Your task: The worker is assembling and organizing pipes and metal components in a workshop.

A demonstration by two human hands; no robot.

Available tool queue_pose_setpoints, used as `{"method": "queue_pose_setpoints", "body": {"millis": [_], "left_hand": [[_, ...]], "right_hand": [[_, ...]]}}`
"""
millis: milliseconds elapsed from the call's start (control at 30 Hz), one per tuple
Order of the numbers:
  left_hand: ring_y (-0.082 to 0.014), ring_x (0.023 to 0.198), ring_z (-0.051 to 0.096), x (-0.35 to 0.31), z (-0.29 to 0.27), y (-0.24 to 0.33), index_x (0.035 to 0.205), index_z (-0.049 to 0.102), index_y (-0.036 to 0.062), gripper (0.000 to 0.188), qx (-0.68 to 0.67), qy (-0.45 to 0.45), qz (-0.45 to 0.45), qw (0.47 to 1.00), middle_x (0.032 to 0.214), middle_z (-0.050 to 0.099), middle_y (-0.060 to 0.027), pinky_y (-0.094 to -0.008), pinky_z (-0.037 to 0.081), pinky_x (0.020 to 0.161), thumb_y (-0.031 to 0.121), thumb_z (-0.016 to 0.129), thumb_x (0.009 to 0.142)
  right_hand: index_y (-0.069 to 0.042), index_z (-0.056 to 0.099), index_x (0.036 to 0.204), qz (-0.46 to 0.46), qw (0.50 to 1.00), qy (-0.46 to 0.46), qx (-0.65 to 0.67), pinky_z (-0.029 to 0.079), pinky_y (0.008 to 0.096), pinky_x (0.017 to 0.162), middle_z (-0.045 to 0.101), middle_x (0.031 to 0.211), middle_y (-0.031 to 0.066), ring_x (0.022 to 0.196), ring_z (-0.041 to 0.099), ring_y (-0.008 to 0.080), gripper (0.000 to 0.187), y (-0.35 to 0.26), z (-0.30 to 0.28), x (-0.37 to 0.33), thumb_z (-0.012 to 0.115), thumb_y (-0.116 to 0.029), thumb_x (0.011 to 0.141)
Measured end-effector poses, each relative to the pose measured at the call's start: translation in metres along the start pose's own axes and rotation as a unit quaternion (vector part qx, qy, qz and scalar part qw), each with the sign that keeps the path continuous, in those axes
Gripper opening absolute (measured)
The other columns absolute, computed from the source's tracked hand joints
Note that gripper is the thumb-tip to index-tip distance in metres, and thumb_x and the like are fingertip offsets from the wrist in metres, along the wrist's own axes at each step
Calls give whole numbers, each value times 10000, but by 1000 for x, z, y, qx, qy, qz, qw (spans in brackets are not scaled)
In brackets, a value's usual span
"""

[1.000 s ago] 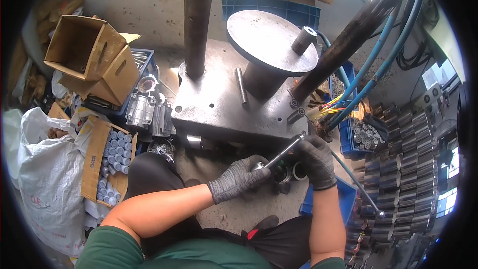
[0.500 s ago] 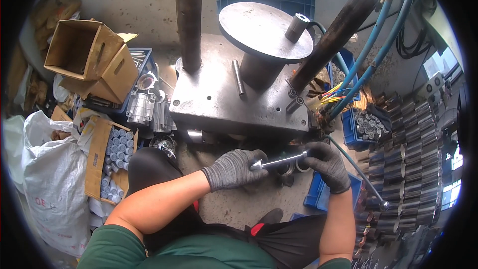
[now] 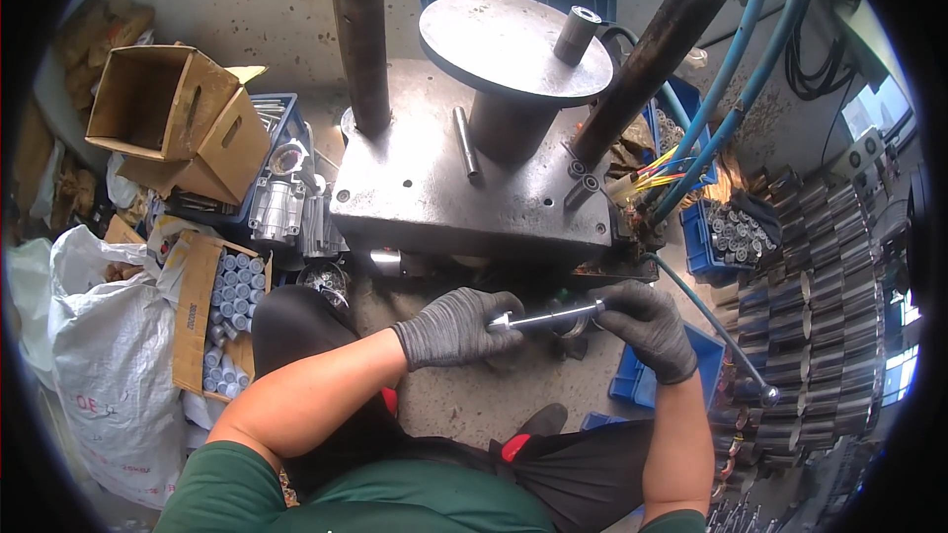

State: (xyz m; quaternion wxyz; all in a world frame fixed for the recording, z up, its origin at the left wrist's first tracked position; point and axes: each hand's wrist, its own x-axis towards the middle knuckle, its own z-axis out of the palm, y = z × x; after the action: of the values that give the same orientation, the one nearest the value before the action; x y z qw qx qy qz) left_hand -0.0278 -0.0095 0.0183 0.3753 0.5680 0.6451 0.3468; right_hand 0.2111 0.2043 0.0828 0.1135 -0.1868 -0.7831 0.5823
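Observation:
A slim shiny metal shaft (image 3: 555,317) is held level between my two gloved hands, over the floor in front of the press. My left hand (image 3: 459,327), in a grey knitted glove, is closed on its left end, where a small bright collar shows at the fingers. Around the right end, the fingers of my right hand (image 3: 647,328) are closed, in the same kind of glove. On the steel press base (image 3: 395,188) beyond, a loose metal rod (image 3: 465,141) lies beside the pedestal of a round steel plate (image 3: 513,39). A short metal cylinder (image 3: 577,35) stands on that plate.
Two thick columns (image 3: 357,39) rise from the base. Blue hoses (image 3: 736,59) and a ball-ended lever (image 3: 726,341) are at right, near a blue bin (image 3: 713,247) of round parts and stacked metal cylinders (image 3: 800,336). Cardboard boxes (image 3: 212,148) and a white sack (image 3: 109,385) stand left.
The view has shifted slightly, moving the press up and left in the picture. Both hands still grip the shaft, which has tilted a little less and moved slightly left.

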Motion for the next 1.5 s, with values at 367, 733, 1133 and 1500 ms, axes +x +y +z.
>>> {"method": "queue_pose_setpoints", "body": {"millis": [367, 733, 1133, 1500], "left_hand": [[-310, 1010, 766, -4, 3, -4, 1296, 697, 18, 471, -52, -3, 3, 999, 1054, 768, -206, -415, 596, 931, 355, 772, 976], [-383, 959, 775, -5, 6, 3, 1274, 714, 37, 436, 13, -30, 9, 999, 994, 766, -242, -462, 611, 881, 327, 749, 951], [-154, 931, 668, -2, 27, 3, 1391, 514, 26, 574, -392, 7, -57, 918, 1099, 677, -88, -349, 589, 869, 472, 689, 1076], [-192, 817, 692, 28, 47, -15, 1277, 573, 88, 258, -566, 188, -111, 795, 961, 647, -66, -384, 637, 730, 259, 635, 1094]], "right_hand": [[37, 727, 1231, 15, 998, -13, 60, 612, 295, 738, 717, 1002, 67, 836, 719, 130, 305, -3, 1, -4, 783, 71, 933], [38, 752, 1248, 56, 995, -83, 2, 595, 288, 801, 733, 1035, 69, 920, 704, 119, 388, 10, 18, -1, 892, -62, 900], [-5, 548, 1498, 22, 978, 149, 146, 656, 303, 722, 768, 1137, 169, 919, 785, 218, 494, 4, 36, 21, 690, -200, 1067], [-27, 767, 1184, -174, 917, 28, -359, 602, 448, 889, 770, 1051, 243, 997, 754, 414, 232, -17, 77, 149, 629, -17, 997]]}}
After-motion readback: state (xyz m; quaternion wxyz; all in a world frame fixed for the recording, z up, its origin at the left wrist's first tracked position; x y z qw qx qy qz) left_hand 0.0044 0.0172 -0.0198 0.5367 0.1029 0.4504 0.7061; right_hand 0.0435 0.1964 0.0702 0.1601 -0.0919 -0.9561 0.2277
